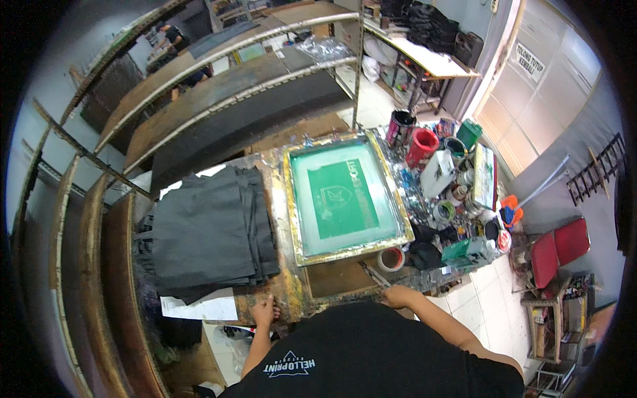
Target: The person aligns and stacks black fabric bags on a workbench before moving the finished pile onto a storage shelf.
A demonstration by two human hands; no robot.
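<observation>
My left hand [266, 310] rests at the table's near edge, right of a white paper sheet [202, 306]; its fingers lie on the wood, holding nothing I can see. My right hand [399, 296] is closed at the near end of a narrow, flat tool [375, 273], whose exact kind I cannot make out. Ahead lies a screen printing frame [407, 233], its green mesh bearing a pale emblem and lettering. Left of it, a thick stack of dark grey fabric pieces [206, 229] covers the table. A roll of tape [391, 259] sits by the frame's near right corner.
Ink pots, bottles and a red tub [422, 147] crowd the table's right side. A long shelf rack [245, 86] stands behind, with more boards at the left. A red chair [545, 259] is at the right, near a sliding door [551, 73]. Another person [174, 38] works far back left.
</observation>
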